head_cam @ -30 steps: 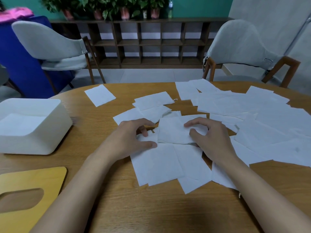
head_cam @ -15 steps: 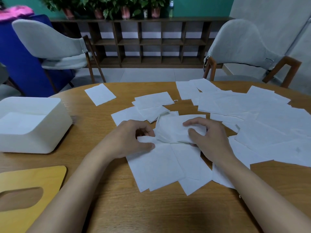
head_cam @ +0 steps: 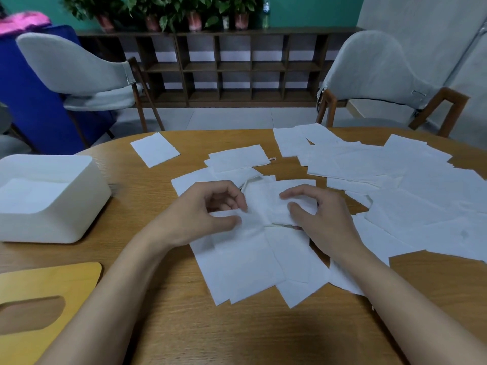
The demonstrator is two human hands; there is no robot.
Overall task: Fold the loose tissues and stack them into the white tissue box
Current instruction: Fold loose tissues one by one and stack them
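**On the wooden table, both hands hold one tissue**

In the middle of the table, the left hand pinches the left edge of the tissue between the thumb and the curled fingers. The right hand grips the right part of the same tissue, with its fingers curled over the top and the thumb on the near side. It seems that a folded layer is under this hand, but white on white makes it difficult to see. The tissue lies on top of other loose tissues, which are spread flat over the middle and the right side of the table, many overlapping. The white tissue box stands open at the left, apart from the hands, with flat white tissues inside. A yellow lid with an oval slot lies near the box, at the nearer left edge.
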